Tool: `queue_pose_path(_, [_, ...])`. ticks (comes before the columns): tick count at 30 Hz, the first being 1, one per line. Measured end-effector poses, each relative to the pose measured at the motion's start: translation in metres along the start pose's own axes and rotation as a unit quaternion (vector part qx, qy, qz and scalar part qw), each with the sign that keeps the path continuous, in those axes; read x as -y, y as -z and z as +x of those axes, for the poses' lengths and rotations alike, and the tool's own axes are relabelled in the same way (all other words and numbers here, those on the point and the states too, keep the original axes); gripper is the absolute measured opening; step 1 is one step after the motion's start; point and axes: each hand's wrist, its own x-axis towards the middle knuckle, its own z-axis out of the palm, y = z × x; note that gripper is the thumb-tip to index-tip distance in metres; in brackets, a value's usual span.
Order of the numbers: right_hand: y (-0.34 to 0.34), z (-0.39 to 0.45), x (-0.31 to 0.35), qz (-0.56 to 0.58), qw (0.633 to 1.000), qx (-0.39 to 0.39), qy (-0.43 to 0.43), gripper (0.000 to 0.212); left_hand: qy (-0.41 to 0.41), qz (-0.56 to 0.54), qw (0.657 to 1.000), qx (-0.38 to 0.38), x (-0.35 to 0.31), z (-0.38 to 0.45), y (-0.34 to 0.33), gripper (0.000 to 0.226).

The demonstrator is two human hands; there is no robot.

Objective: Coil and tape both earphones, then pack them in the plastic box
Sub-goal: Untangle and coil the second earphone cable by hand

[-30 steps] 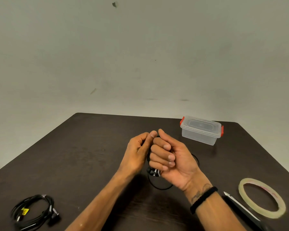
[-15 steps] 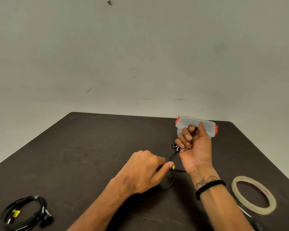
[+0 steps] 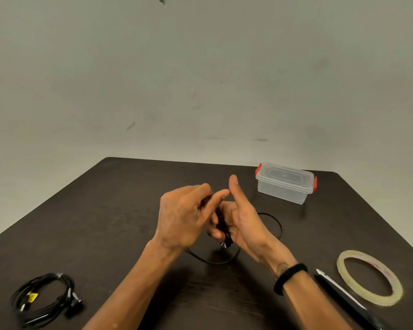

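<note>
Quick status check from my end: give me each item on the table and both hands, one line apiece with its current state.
Plastic box: lid on, red clips at both ends, nothing visible inside.
Earphone in hand: partly coiled, loose cable loops trailing on the table.
Second earphone: lying bundled, near left corner.
Tape roll: flat, untouched.
Knife: lying beside the tape roll.
Left hand: pinches the cable.
Right hand: holds the coil, thumb raised.

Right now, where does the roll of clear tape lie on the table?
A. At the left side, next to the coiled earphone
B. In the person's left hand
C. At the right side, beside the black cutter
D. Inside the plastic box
C: the tape roll lies flat on the table at the right, next to the black cutter, away from both hands.
</note>
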Motion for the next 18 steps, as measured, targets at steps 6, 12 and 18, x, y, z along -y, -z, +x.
queue_pose_path(6, [-0.002, -0.003, 0.005, 0.066, 0.992, 0.095, -0.053, 0.085, 0.161, -0.140, 0.977, -0.005, 0.002, 0.003, -0.001, 0.056])
queue_pose_path(12, [-0.006, -0.005, 0.015, 0.263, 0.953, 0.154, 0.010, 0.078, 0.315, -0.274, 0.907, 0.049, 0.005, -0.003, -0.015, 0.078])
queue_pose_path(18, [0.000, -0.009, 0.022, 0.432, 0.889, 0.092, 0.123, 0.074, 0.313, -0.198, 0.913, 0.172, -0.005, -0.019, -0.031, 0.044])
